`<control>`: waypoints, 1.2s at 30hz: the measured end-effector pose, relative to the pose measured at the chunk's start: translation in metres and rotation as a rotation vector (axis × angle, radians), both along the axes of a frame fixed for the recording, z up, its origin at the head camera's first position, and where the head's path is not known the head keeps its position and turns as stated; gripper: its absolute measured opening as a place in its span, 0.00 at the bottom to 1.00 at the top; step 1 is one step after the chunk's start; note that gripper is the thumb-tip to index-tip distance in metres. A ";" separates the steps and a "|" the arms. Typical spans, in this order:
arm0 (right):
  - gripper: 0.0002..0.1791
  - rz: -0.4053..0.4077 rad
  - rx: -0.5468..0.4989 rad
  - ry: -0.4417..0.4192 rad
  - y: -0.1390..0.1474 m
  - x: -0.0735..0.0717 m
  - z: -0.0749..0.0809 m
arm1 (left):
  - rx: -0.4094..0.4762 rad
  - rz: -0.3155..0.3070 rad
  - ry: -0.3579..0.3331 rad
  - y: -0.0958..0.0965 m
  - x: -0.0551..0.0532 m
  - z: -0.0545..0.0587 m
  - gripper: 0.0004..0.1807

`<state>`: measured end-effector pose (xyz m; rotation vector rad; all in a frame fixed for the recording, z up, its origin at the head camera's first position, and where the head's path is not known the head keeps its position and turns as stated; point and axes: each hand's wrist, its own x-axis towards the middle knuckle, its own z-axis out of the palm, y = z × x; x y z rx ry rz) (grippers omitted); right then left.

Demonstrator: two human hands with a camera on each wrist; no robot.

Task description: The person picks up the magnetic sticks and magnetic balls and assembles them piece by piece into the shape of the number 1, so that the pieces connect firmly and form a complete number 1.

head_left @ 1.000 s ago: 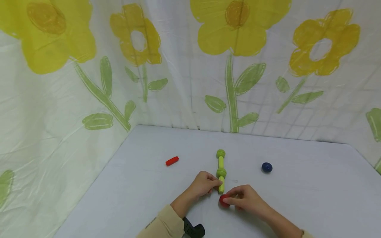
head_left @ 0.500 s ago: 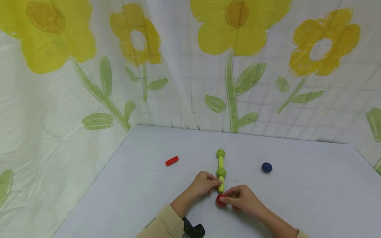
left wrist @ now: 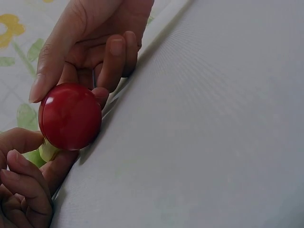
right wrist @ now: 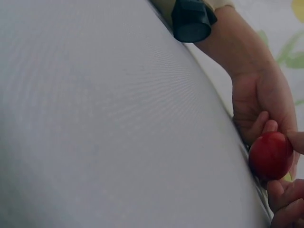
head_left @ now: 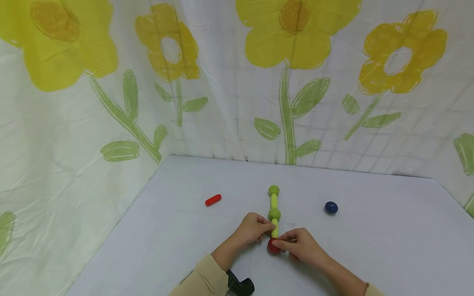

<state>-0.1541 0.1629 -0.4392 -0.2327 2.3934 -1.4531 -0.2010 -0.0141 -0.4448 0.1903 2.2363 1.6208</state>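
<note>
Your left hand [head_left: 252,228] pinches the yellow-green stick [head_left: 275,233], your right hand [head_left: 303,247] the shiny red ball [head_left: 273,248] at its six-o'clock end; crooked pushing might slip.

Dim wrist views, soft faint shadows

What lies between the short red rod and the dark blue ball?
In the head view, the line of green pieces lies between the red rod and the blue ball.
</note>
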 end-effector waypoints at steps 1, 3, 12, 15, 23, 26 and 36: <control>0.21 0.000 0.000 0.001 0.000 0.000 0.000 | -0.001 -0.002 0.003 0.000 0.000 0.000 0.10; 0.21 0.001 0.003 0.001 0.001 -0.001 -0.001 | 0.002 -0.003 -0.001 0.000 0.000 0.000 0.10; 0.20 0.025 -0.020 0.003 0.002 -0.001 0.000 | 0.004 0.006 -0.003 0.000 0.001 -0.001 0.10; 0.20 0.023 -0.009 -0.002 0.003 -0.002 0.000 | -0.005 0.009 0.001 0.000 0.001 -0.001 0.10; 0.21 0.016 0.005 -0.015 0.003 -0.003 0.001 | -0.019 0.009 0.000 0.001 0.001 -0.001 0.11; 0.21 0.019 -0.005 -0.016 0.003 -0.002 0.001 | -0.012 0.002 0.008 0.000 0.001 -0.001 0.11; 0.20 0.022 -0.024 -0.014 0.002 -0.001 0.002 | -0.035 0.058 0.079 -0.031 -0.021 0.007 0.13</control>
